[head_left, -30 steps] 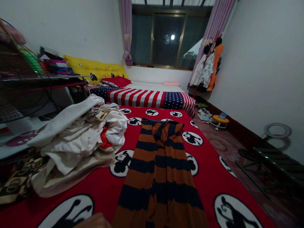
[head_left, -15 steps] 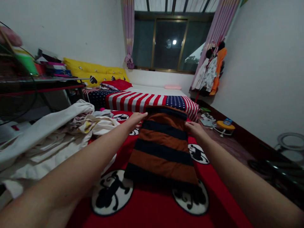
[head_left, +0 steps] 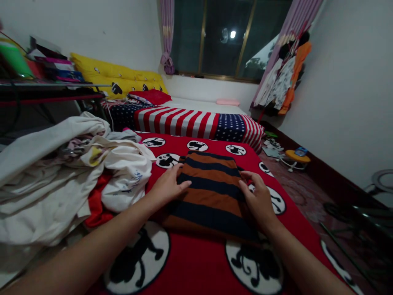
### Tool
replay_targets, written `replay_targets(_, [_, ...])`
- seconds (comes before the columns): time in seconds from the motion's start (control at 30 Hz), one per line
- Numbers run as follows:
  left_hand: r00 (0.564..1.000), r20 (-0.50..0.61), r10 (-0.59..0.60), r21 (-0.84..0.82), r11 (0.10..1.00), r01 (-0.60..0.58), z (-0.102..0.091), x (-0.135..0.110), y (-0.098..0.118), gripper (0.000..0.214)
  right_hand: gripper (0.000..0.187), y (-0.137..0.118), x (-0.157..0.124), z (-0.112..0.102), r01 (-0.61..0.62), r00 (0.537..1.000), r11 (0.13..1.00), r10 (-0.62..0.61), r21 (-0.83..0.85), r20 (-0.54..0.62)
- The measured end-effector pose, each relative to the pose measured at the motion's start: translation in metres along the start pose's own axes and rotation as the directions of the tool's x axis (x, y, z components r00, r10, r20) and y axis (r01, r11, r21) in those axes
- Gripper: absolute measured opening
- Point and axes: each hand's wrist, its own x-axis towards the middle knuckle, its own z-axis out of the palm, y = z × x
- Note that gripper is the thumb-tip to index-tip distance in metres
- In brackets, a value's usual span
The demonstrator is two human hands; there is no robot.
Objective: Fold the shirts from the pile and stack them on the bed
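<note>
Both hands lie flat with fingers spread, no closed grip on anything: the left hand (head_left: 167, 189) presses the left edge and the right hand (head_left: 259, 200) the right edge of the folded orange-and-navy striped garment (head_left: 211, 194), which rests between them on the red bedspread (head_left: 196, 262). The garment's near right corner is hidden under the right palm. Just left lies a heap of pale laundry (head_left: 70, 172), its far side cut off by the frame.
</note>
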Motion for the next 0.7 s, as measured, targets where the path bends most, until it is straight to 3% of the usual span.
replay_targets(0.07, [0.988,0.153,0.017,0.017,1.0,-0.02,-0.007,-0.022,0.002,0.07,0.026,-0.028,-0.017,-0.012,0.125,0.975,0.992,-0.12,-0.016,0.19])
replay_targets(0.13, [0.961,0.272,0.046,0.002,0.999,-0.048,-0.01,-0.042,-0.001,0.065,0.043,-0.051,-0.037,-0.018,0.245,0.887,0.968,-0.202,-0.052,0.415])
replay_targets(0.2, [0.946,0.313,0.08,-0.014,0.997,-0.08,-0.012,-0.056,-0.008,0.055,0.073,-0.065,-0.055,-0.016,0.313,0.791,0.944,-0.197,-0.107,0.579])
replay_targets(0.27, [0.944,0.315,0.097,-0.058,0.995,-0.083,-0.013,-0.065,-0.016,0.048,0.085,-0.069,-0.066,-0.008,0.325,0.742,0.931,-0.142,-0.166,0.655])
replay_targets(0.4, [0.945,0.314,0.094,-0.204,0.978,-0.03,-0.015,-0.077,-0.025,0.041,0.052,-0.066,-0.074,0.009,0.368,0.772,0.893,-0.138,-0.259,0.62])
replay_targets(0.5, [0.962,0.258,0.093,-0.271,0.962,-0.02,-0.02,-0.089,-0.02,0.039,0.045,-0.067,-0.073,0.012,0.401,0.801,0.878,-0.197,-0.262,0.566])
replay_targets(0.6, [0.976,0.195,0.101,-0.391,0.92,-0.017,-0.035,-0.098,-0.004,0.034,0.037,-0.079,-0.062,0.002,0.348,0.821,0.908,-0.176,-0.232,0.542])
replay_targets(0.7, [0.991,0.091,0.099,-0.573,0.819,-0.029,-0.062,-0.099,0.02,0.04,0.031,-0.108,-0.037,-0.021,0.251,0.853,0.963,-0.171,-0.101,0.493])
